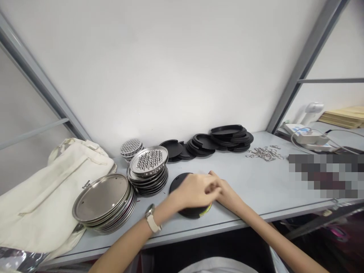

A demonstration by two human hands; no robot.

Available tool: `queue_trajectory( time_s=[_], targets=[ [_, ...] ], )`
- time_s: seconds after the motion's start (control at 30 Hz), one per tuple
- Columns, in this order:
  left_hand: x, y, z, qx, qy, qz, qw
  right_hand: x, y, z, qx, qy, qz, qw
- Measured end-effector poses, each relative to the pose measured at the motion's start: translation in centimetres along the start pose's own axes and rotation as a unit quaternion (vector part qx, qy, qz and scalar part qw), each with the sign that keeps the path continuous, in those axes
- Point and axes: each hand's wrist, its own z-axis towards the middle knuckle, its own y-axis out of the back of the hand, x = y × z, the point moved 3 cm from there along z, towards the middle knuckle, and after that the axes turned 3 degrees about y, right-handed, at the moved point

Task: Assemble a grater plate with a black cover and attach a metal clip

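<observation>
A black round disc (179, 181) lies on the table in front of me, with a bit of yellow showing at its lower right edge. My left hand (193, 190), with a pale-strapped watch on its wrist, is over the disc. Its fingers are curled and closed, slightly smeared by motion; whatever they grip cannot be made out. Against the disc's right side is my right hand (224, 193), meeting the left fingertips. Most of its fingers are hidden behind the left hand. Just left of the disc stands a stack of round metal grater plates (149, 161).
Plain round metal plates (105, 197) are stacked at the left, beside a cream cloth bag (57, 185). Along the wall lie black round holders (227, 137) and a smaller grater pile (131, 146). Metal clips (265, 152) lie right of them; a white device (305, 134) stands beyond the post.
</observation>
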Motion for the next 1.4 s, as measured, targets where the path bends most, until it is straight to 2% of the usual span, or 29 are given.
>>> queue_trajectory(
  time_s=[0.1, 0.23, 0.57, 0.87, 1.1, 1.4],
  targets=[
    [3.9, 1.3, 0.3, -0.027, 0.048, 0.112, 0.992, 0.0, -0.1, 0.0, 0.004, 0.004, 0.006, 1.000],
    [5.7, 0.9, 0.3, -0.029, 0.011, 0.136, 0.990, 0.0, -0.2, 0.0, 0.003, 0.001, 0.007, 1.000],
    [5.8, -0.1, 0.2, -0.034, -0.017, 0.148, 0.988, 0.3, -0.1, -0.1, 0.011, 0.001, 0.015, 1.000],
    [5.6, -0.1, 0.2, -0.032, -0.004, 0.173, 0.984, 0.0, -0.2, -0.2, 0.005, -0.009, 0.009, 1.000],
    [5.7, 0.0, 0.2, -0.029, -0.016, 0.179, 0.983, 0.7, 0.3, 0.1, -0.050, 0.024, 0.000, 0.998],
    [5.5, 0.0, 0.1, -0.026, -0.012, 0.193, 0.981, 0.7, 0.6, 0.2, -0.043, 0.033, 0.005, 0.999]
  ],
)
